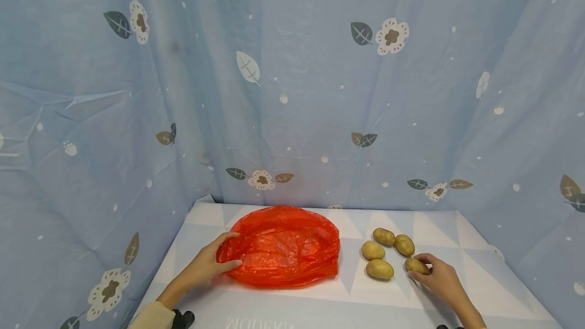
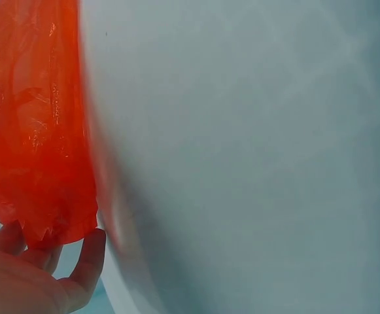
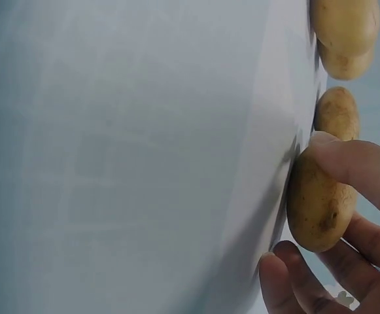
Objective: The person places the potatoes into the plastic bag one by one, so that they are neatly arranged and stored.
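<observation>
A red plastic bag (image 1: 285,253) lies on the table, its mouth spread wide. My left hand (image 1: 215,260) holds the bag at its left edge, thumb and fingers set apart on it. In the left wrist view the fingertips sit right at the crumpled end of the bag (image 2: 39,131). On the right, my right hand (image 1: 436,275) grips a small yellow-brown potato (image 1: 416,266) close over the tabletop. The right wrist view has the thumb laid over this potato (image 3: 320,203), with fingers behind it and others lower down.
Several more potatoes lie grouped between the bag and my right hand, among them a front one (image 1: 380,269) and a back one (image 1: 384,236). A pale patterned cloth (image 1: 320,301) covers the table. Blue printed curtains (image 1: 315,90) hang behind and along both sides.
</observation>
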`<action>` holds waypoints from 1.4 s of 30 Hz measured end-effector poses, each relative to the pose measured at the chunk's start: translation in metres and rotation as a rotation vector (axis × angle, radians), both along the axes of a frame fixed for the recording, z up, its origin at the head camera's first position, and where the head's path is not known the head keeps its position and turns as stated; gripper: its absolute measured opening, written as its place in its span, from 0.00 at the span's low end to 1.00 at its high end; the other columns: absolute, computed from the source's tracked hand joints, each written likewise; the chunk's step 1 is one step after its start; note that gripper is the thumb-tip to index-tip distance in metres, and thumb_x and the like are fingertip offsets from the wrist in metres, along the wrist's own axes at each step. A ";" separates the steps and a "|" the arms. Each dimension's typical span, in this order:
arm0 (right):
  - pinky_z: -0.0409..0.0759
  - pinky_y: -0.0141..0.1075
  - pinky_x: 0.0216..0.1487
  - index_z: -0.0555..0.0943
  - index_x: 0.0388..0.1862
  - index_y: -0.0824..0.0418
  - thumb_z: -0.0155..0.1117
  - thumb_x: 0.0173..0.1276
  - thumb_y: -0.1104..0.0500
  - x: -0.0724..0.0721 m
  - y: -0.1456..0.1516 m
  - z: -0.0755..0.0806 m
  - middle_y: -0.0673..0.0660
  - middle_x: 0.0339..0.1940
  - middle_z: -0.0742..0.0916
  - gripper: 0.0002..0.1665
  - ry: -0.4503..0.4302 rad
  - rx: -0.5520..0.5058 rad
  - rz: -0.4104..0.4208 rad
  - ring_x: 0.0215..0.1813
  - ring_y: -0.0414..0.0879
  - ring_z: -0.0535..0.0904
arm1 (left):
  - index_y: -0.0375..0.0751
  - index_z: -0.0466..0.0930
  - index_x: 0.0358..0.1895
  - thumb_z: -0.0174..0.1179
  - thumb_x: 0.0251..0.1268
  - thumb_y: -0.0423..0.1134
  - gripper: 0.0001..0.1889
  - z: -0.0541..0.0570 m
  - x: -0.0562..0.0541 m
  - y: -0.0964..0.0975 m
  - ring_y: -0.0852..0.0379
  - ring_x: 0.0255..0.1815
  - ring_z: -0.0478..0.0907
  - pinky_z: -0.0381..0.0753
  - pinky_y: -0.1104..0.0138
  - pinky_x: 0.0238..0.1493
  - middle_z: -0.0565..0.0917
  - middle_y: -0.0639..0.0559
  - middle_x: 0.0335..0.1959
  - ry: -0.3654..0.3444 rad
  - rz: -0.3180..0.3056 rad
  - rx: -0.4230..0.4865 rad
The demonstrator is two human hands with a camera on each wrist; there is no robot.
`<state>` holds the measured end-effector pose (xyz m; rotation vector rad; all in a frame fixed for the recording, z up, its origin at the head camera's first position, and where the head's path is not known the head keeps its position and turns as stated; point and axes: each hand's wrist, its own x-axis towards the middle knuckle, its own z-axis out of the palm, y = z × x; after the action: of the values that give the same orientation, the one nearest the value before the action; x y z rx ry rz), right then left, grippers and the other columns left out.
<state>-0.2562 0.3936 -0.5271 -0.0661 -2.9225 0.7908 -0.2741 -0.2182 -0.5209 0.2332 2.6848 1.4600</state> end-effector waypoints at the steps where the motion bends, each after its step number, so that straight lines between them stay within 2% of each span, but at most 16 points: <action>1: 0.78 0.40 0.36 0.82 0.54 0.68 0.82 0.57 0.48 0.000 0.000 0.000 0.65 0.49 0.87 0.34 0.009 0.004 0.000 0.39 0.47 0.80 | 0.55 0.70 0.72 0.77 0.58 0.48 0.38 0.000 -0.001 0.000 0.41 0.68 0.72 0.78 0.44 0.63 0.74 0.44 0.70 0.000 -0.002 0.004; 10: 0.76 0.39 0.35 0.83 0.53 0.66 0.84 0.55 0.48 0.003 -0.001 0.003 0.63 0.47 0.88 0.33 0.033 0.000 -0.014 0.37 0.45 0.79 | 0.55 0.69 0.72 0.78 0.56 0.50 0.41 0.002 -0.001 0.000 0.40 0.70 0.71 0.76 0.42 0.64 0.73 0.45 0.71 -0.009 0.001 0.002; 17: 0.78 0.40 0.38 0.82 0.56 0.66 0.82 0.58 0.47 0.007 -0.002 0.014 0.65 0.50 0.87 0.34 0.008 -0.037 -0.043 0.42 0.49 0.81 | 0.55 0.68 0.73 0.78 0.56 0.51 0.41 0.002 0.000 -0.001 0.40 0.71 0.70 0.75 0.41 0.65 0.72 0.44 0.72 -0.004 -0.006 -0.006; 21: 0.78 0.39 0.37 0.83 0.56 0.65 0.81 0.59 0.47 0.008 -0.004 0.017 0.64 0.50 0.87 0.33 0.031 -0.045 -0.047 0.42 0.49 0.83 | 0.55 0.68 0.73 0.78 0.56 0.51 0.42 0.001 0.001 -0.002 0.39 0.71 0.70 0.75 0.41 0.65 0.72 0.44 0.72 -0.003 -0.005 -0.008; 31: 0.80 0.41 0.40 0.81 0.60 0.66 0.81 0.59 0.45 0.006 -0.020 0.029 0.65 0.52 0.87 0.38 0.077 -0.067 -0.021 0.43 0.50 0.84 | 0.57 0.69 0.73 0.79 0.55 0.49 0.41 0.003 0.000 -0.003 0.41 0.68 0.72 0.81 0.47 0.61 0.72 0.44 0.72 -0.023 0.011 0.015; 42: 0.79 0.40 0.39 0.81 0.61 0.64 0.82 0.58 0.44 0.002 -0.041 0.041 0.61 0.52 0.87 0.39 0.103 -0.085 0.001 0.47 0.53 0.83 | 0.57 0.70 0.72 0.78 0.56 0.48 0.39 0.005 0.002 -0.004 0.42 0.67 0.73 0.81 0.48 0.61 0.73 0.44 0.71 -0.019 0.003 0.028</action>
<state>-0.2537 0.3526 -0.4858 -0.0297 -2.7921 0.8909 -0.2724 -0.2219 -0.5160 0.2162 2.6530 1.4936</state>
